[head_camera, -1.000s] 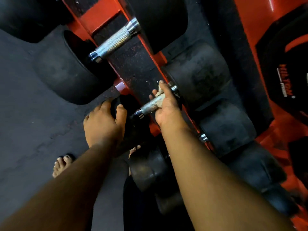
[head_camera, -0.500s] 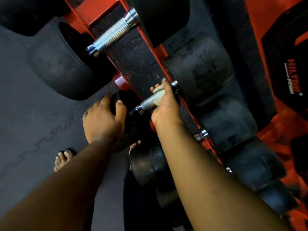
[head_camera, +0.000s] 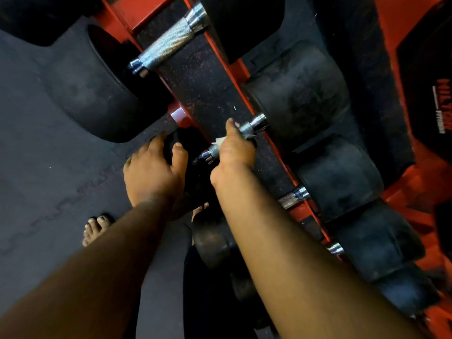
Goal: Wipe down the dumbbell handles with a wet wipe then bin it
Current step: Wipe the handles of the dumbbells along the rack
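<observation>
Black rubber dumbbells lie in a row on a red rack (head_camera: pixel 127 8) with a dark speckled pad. My right hand (head_camera: pixel 234 150) is wrapped around the chrome knurled handle (head_camera: pixel 254 124) of the middle dumbbell, with a whitish wet wipe (head_camera: pixel 219 141) pressed between palm and metal; only scraps of the wipe show. My left hand (head_camera: pixel 152 171) rests on that dumbbell's near black head (head_camera: pixel 188 148), fingers curled over its edge. A bigger dumbbell with a bare chrome handle (head_camera: pixel 168 45) lies farther up the rack.
Smaller dumbbells continue down the rack, their handles (head_camera: pixel 292 196) partly hidden by my right forearm. Dark grey rubber floor tiles (head_camera: pixel 49 179) lie to the left, where my bare foot (head_camera: pixel 94 230) stands. A red and black plate (head_camera: pixel 430 94) sits at the right.
My right hand has slid the wipe along the middle handle, and the far chrome collar now shows beyond my fingers. My left hand has stayed on the dumbbell head.
</observation>
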`<state>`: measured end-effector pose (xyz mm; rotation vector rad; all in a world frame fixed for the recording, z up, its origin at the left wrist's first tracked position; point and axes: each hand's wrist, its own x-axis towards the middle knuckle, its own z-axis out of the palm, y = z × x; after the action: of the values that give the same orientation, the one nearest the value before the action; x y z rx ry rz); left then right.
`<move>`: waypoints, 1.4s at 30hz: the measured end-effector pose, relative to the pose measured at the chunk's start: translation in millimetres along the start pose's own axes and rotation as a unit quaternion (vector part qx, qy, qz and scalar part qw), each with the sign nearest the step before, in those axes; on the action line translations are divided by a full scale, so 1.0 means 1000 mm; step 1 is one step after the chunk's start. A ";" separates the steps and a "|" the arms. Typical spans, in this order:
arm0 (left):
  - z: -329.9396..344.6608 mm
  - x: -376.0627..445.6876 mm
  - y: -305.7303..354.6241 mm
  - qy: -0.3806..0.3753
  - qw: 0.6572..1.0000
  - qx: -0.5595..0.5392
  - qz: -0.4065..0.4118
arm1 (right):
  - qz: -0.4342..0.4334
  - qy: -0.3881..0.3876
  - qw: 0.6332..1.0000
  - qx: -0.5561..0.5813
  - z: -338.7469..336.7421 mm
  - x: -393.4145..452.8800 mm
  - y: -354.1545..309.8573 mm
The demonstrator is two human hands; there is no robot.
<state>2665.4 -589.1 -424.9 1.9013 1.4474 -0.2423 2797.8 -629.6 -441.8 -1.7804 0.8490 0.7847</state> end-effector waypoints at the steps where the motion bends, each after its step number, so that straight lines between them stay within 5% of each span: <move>1: 0.000 0.000 -0.001 0.000 1.000 0.001 0.000 | -0.007 -0.003 1.000 -0.019 0.000 0.000 0.002; 6: -0.001 -0.001 0.000 -0.001 1.000 0.001 -0.001 | -0.009 -0.135 0.987 -0.083 -0.022 0.007 -0.002; 10: -0.001 -0.001 0.000 0.002 1.000 0.000 0.001 | -0.032 -0.131 0.974 -0.184 -0.033 -0.009 0.017; 16: -0.003 -0.003 0.001 0.006 1.000 0.008 0.003 | -0.108 -0.168 0.840 -0.505 -0.052 -0.028 0.031; 19: -0.003 -0.003 -0.001 0.002 1.000 0.007 0.004 | -0.089 -0.181 0.882 -0.425 -0.071 -0.022 0.010; 23: 0.000 -0.003 -0.005 0.001 1.000 -0.001 0.009 | -0.092 -0.107 0.944 -0.299 -0.071 0.004 -0.008; 26: 0.000 -0.011 -0.005 0.014 1.000 -0.013 0.019 | -0.021 -0.176 0.981 -0.084 -0.050 0.001 0.002; 33: 0.000 -0.019 -0.011 -0.017 0.999 -0.022 0.017 | -0.006 -0.220 0.972 -0.079 -0.063 -0.012 0.015; 39: 0.011 -0.019 -0.006 0.046 0.999 0.012 0.014 | 0.022 -0.317 0.929 0.189 -0.058 0.021 -0.016; 42: 0.012 -0.022 -0.009 0.065 0.997 0.021 0.018 | 0.027 -0.319 0.939 0.125 -0.046 0.008 0.013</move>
<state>2653.4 -612.5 -425.7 2.0074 1.5027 -0.1358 2798.1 -678.0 -440.3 -1.1669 0.5277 1.1487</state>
